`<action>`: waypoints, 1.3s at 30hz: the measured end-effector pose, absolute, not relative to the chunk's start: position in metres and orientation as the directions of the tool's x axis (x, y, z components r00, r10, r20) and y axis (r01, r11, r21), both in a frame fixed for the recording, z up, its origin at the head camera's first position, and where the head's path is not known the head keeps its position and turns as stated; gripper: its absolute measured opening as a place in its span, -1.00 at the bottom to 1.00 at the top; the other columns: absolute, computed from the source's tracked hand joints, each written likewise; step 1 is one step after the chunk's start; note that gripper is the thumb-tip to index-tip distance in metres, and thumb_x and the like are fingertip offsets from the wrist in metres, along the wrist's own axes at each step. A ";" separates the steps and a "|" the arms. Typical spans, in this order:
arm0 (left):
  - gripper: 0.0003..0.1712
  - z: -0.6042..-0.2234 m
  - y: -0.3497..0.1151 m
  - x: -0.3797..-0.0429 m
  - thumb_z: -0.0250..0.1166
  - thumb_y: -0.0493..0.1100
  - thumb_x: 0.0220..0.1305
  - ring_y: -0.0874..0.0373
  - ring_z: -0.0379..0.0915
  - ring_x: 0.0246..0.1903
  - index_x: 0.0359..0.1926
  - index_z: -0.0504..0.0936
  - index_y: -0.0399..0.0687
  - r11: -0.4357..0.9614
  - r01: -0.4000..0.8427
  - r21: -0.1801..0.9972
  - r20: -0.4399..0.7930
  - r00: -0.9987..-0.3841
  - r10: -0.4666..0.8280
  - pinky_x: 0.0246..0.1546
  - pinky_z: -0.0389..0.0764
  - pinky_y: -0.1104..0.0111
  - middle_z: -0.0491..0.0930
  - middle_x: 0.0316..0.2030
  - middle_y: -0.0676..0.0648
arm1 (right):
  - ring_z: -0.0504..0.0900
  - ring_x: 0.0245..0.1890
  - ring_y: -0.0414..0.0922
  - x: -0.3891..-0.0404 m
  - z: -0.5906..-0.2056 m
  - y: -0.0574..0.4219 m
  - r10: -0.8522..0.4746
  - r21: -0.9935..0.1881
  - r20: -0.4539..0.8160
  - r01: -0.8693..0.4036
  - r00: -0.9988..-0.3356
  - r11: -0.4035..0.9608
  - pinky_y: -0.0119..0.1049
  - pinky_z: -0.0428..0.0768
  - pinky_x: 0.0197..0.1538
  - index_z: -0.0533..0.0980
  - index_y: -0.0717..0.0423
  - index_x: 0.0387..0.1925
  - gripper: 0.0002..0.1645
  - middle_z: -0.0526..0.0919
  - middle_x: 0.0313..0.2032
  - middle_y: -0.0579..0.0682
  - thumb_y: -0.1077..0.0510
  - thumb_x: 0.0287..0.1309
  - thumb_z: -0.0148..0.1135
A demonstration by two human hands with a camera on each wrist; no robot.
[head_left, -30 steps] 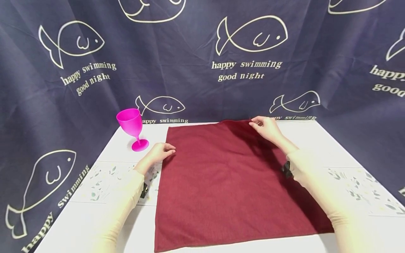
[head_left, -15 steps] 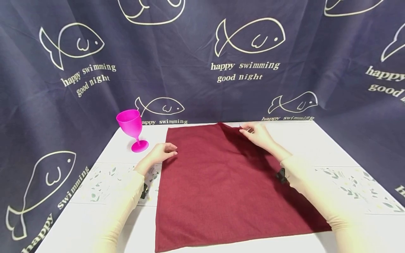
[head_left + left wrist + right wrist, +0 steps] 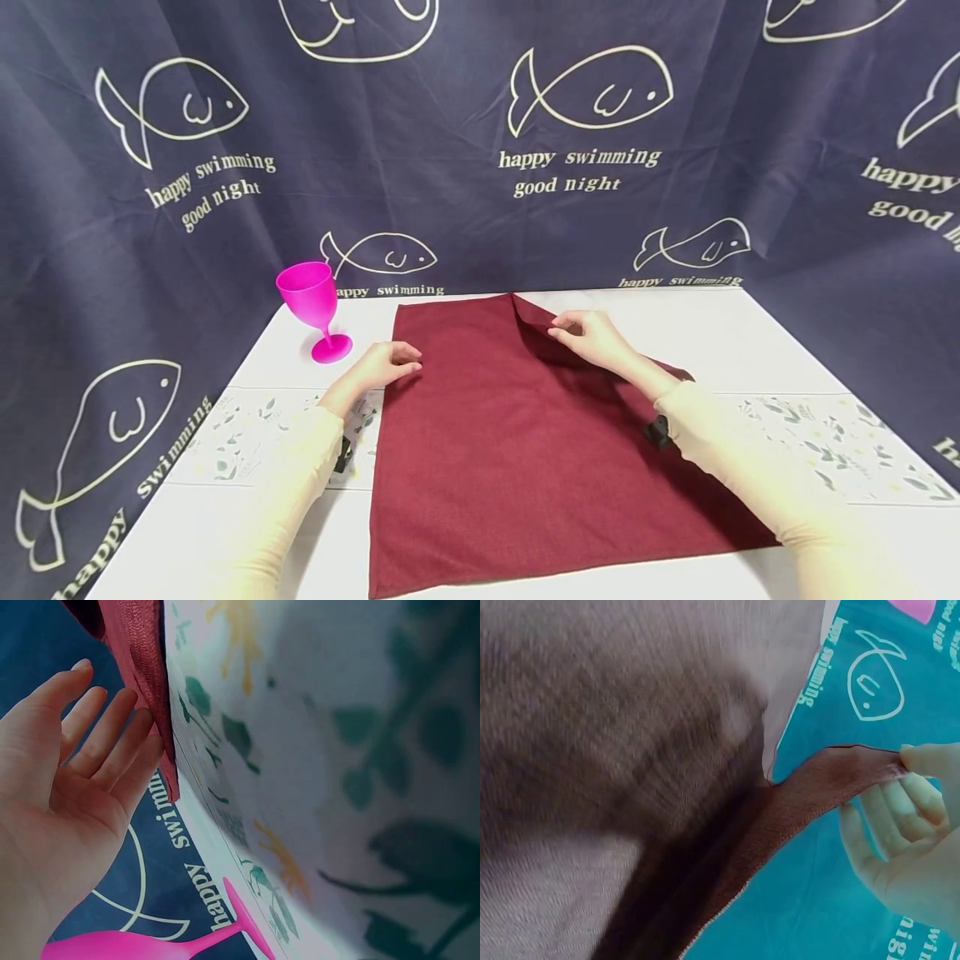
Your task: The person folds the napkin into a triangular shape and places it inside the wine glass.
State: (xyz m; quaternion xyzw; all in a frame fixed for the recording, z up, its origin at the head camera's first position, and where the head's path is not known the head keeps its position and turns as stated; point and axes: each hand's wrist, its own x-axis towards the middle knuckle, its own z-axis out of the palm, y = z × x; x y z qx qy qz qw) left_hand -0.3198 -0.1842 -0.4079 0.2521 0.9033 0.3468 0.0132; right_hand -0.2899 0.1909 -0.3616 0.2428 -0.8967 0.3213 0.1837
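Note:
A dark red cloth (image 3: 480, 450) lies spread over the table, its far right corner lifted and turned inward. My right hand (image 3: 592, 337) pinches that corner between thumb and fingers. In the right wrist view the raised strip of cloth (image 3: 780, 817) runs up to the pinching fingertips (image 3: 915, 761). My left hand (image 3: 381, 364) is by the cloth's left edge, fingertips over it. The left wrist view shows the left hand (image 3: 82, 765) with its fingers loosely extended alongside the hemmed edge of the cloth (image 3: 139, 656).
A bright pink goblet (image 3: 309, 293) stands at the back left, behind the left hand. The white table (image 3: 720, 333) has a leaf-patterned band (image 3: 832, 442) across it. A dark blue curtain (image 3: 465, 92) with fish drawings hangs behind and at both sides.
My right hand has drawn the cloth's far right corner leftward and toward me, folding that edge over and baring table behind it. The left hand has barely moved.

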 end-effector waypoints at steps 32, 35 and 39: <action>-0.79 -0.406 -0.184 -0.319 0.28 -0.24 0.19 -0.06 0.61 -0.12 -0.20 0.63 -0.30 0.636 0.462 0.618 0.176 -0.870 0.461 0.00 0.55 0.15 0.68 -0.20 -0.24 | 0.50 -0.51 -0.30 -0.253 -0.370 0.162 -0.461 -0.502 0.357 -0.583 -0.812 0.639 -0.40 0.50 -0.35 0.65 0.12 -0.34 -0.89 0.69 -0.45 -0.11 0.18 0.08 0.30; -0.79 -0.406 -0.184 -0.319 0.28 -0.24 0.19 -0.07 0.61 -0.12 -0.19 0.63 -0.31 0.635 0.471 0.613 0.181 -0.866 0.467 0.01 0.54 0.14 0.67 -0.19 -0.25 | 0.50 -0.50 -0.32 -0.251 -0.373 0.162 -0.480 -0.498 0.361 -0.601 -0.799 0.626 -0.42 0.50 -0.35 0.65 0.13 -0.33 -0.89 0.70 -0.43 -0.10 0.19 0.07 0.31; -0.79 -0.407 -0.183 -0.320 0.28 -0.22 0.19 -0.05 0.61 -0.13 -0.19 0.63 -0.28 0.642 0.459 0.614 0.169 -0.871 0.461 0.01 0.54 0.16 0.68 -0.20 -0.23 | 0.52 -0.48 -0.31 -0.249 -0.376 0.161 -0.508 -0.499 0.367 -0.626 -0.779 0.599 -0.42 0.51 -0.35 0.66 0.15 -0.33 -0.88 0.71 -0.41 -0.09 0.21 0.05 0.32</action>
